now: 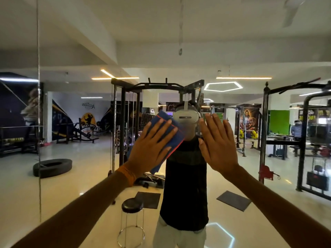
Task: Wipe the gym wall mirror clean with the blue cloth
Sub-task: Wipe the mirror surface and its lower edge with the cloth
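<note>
Gym mirror (179, 36) glass fills the whole view, floor to ceiling, as a person stands square to it with both bare forearms raised. Nearest the camera, the left hand (152, 140), an orange band (128, 174) at its wrist, presses the blue cloth (165, 117) flat on the glass at head height, fingers straight and spread over it rather than curled round it. Just beside it, the right hand (217, 142) lies flat with fingers apart and holds nothing; it seems to brace on the glass, though contact cannot be confirmed.

Judged from this, the wipe is under way at the centre of the pane. No line between cleaned and uncleaned glass shows, so the share already done cannot be told. The cloth covers only a small patch of a mirror that runs on past a vertical seam (38, 104) at the left, so most of the surface probably remains.

Reflected behind the hands are the person's headset (186, 119), a round black stool (132, 205), dark floor mats (233, 200) and a tyre (52, 166) lying on the pale floor. Farther back stands a cable machine (157, 85), with racks to the right.

Writing appears only in reflection, so it reads reversed. A round emblem on the far wall (87, 125) appears to carry the word "CLUB", and a smaller logo (88, 105) above it is too soft to read. Yellow lettering at the far right (312, 116) cannot be made out.
</note>
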A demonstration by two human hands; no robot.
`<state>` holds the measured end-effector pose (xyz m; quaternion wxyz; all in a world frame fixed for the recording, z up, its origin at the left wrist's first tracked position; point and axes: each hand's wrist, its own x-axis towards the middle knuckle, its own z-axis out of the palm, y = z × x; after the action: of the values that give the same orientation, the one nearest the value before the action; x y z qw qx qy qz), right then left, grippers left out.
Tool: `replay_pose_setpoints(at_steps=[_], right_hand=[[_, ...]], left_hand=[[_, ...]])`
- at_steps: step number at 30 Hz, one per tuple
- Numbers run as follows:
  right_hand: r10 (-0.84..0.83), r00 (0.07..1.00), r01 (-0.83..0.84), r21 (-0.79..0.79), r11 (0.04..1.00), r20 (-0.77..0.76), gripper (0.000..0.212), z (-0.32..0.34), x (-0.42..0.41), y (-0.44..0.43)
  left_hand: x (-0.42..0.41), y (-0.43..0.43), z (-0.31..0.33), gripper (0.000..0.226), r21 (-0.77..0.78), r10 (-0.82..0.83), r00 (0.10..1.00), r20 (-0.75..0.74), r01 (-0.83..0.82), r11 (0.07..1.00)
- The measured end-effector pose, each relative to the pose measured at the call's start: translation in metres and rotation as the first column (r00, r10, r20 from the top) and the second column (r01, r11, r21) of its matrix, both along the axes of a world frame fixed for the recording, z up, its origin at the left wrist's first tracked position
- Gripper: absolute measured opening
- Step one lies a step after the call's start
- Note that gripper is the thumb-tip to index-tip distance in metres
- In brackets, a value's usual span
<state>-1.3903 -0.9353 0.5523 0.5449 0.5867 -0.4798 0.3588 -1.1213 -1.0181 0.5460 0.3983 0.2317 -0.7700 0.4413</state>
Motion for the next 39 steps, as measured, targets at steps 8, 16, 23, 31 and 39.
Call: replay_pose_setpoints(at_steps=[8,16,23,31,39], right_hand=[[0.054,0.998,-0.053,0.023,0.998,-0.018,0.066,0.061,0.035,-0.009],[-0.037,0.999,0.037,-0.005,0.999,-0.031,0.064,0.128,0.081,-0.034],[-0.104,0.994,0.102,-0.056,0.993,-0.032,0.064,0.125,0.080,-0.039],[-0.042,0.999,0.042,-0.017,0.999,0.010,0.063,0.130,0.096,-0.028],[-0.032,0.999,0.033,-0.027,0.999,0.031,0.067,0.181,0.141,-0.040]], left_hand=[[0.000,-0.006,0.123,0.068,0.137,0.108,0.870,-0.480,-0.047,0.989],[0.072,-0.041,0.147,0.066,0.119,0.088,0.822,-0.563,-0.025,0.993],[0.031,-0.027,0.083,0.066,0.007,-0.006,0.965,-0.263,0.008,1.000],[0.081,-0.047,0.169,0.067,0.130,0.037,0.712,-0.702,0.077,0.989],[0.098,-0.058,0.210,0.069,0.045,-0.036,0.868,-0.496,0.067,0.997]])
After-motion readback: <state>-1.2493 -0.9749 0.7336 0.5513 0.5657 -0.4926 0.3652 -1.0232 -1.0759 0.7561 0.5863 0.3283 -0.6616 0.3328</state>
